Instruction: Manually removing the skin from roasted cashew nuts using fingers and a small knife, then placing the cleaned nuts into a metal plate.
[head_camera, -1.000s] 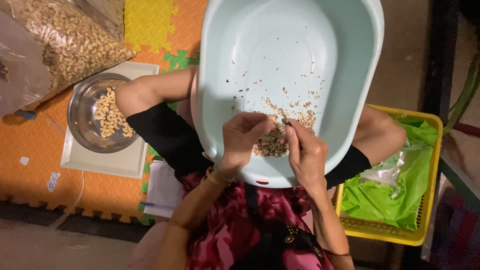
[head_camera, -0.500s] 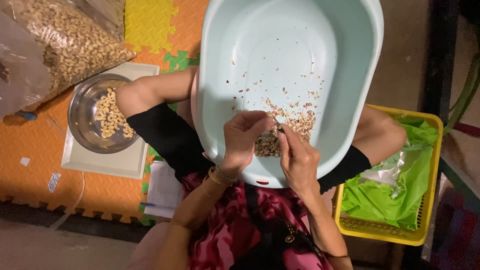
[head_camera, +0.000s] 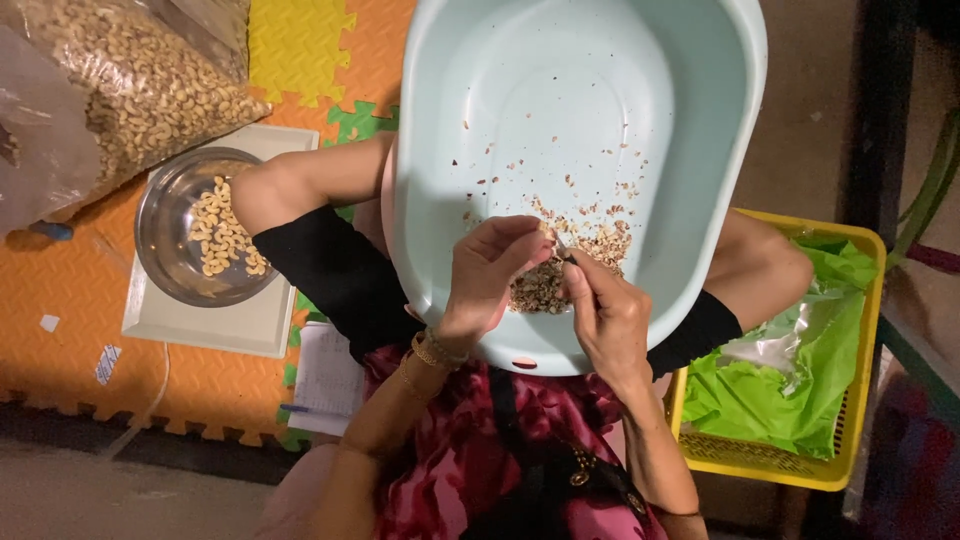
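We are looking down at a pale blue plastic basin (head_camera: 600, 90) resting across our lap, and everything here is placed against it. Its far half is lying mostly bare, scattered only with a few husk flakes, so the widest free room is stretching toward its far rim; its near rim is sitting just under our wrists. A heap of brown cashew skins (head_camera: 545, 285) is piling against the basin's near wall.

Our left hand (head_camera: 485, 275) is hovering over that heap, its fingers closing together on a small pale cashew nut (head_camera: 546, 231) pinched at the fingertips. Our right hand (head_camera: 605, 310) is meeting it from the basin's right side, fingers clamping a thin small blade (head_camera: 561, 245) whose tip is touching the nut just beside the left fingertips.

Left of the basin, a steel bowl (head_camera: 160, 250) holding peeled cashews is sitting on a white scale (head_camera: 215, 330), with a clear bag of cashews (head_camera: 130, 70) farther off on the orange foam mat (head_camera: 70, 330). Right of the basin, a yellow basket (head_camera: 850, 400) lined with green plastic is standing close to its rim.
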